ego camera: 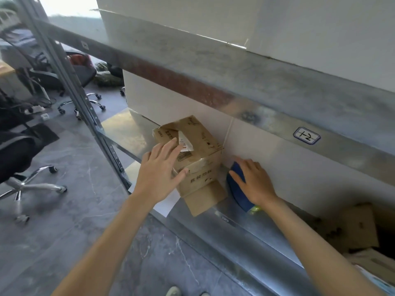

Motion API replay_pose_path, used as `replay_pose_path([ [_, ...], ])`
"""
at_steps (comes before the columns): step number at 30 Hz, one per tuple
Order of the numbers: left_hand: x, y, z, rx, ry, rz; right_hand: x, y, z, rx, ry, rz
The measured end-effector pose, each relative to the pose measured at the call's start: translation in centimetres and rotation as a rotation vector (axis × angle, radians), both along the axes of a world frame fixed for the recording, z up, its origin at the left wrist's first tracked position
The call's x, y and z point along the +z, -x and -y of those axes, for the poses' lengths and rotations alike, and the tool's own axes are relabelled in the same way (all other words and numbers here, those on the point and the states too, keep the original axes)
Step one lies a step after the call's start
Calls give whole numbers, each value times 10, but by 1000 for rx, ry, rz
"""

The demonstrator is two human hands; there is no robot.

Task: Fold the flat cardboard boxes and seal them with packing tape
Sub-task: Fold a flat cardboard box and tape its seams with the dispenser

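Note:
A small brown cardboard box (pixel 198 146) with printed labels stands on a metal shelf (pixel 245 229), one flap hanging open toward me at its lower front. My left hand (pixel 160 169) lies flat on the box's top and near corner, fingers straight and spread. To the right of the box a blue tape dispenser (pixel 237 189) rests on the shelf. My right hand (pixel 254 180) covers it, fingers curled over its top. A bit of yellow-green shows at the dispenser's near end.
White sheets or boards (pixel 267 146) stand behind the box at the shelf's back. A white paper (pixel 166 204) lies under the box at the shelf edge. Brown cartons (pixel 352 227) sit lower right. Office chairs (pixel 32 180) and a slotted shelf post (pixel 89 103) stand left.

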State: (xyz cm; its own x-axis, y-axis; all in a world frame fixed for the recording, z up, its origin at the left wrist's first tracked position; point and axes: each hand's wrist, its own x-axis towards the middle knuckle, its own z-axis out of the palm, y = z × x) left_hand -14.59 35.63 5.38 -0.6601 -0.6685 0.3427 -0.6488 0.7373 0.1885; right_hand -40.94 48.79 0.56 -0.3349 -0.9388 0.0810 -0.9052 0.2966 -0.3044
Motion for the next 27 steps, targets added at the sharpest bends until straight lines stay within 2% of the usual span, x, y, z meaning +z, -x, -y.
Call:
replay_pose_path([
  [2,3,2,3,-24,30,48,-10,4,-10,-26,-83,-86],
  [8,0,8,3,-68,59,126,-30,8,-30,-102,-307,8],
  [11,-1,10,4,-68,41,132,-31,6,-33,-104,-307,262],
  [14,-2,10,4,-67,29,136,-35,7,-31,-113,-281,394],
  [23,-2,6,5,-57,6,103,-39,17,-17,-129,-378,357],
  [27,-2,4,6,-53,-17,91,-35,21,-12,-117,-392,410],
])
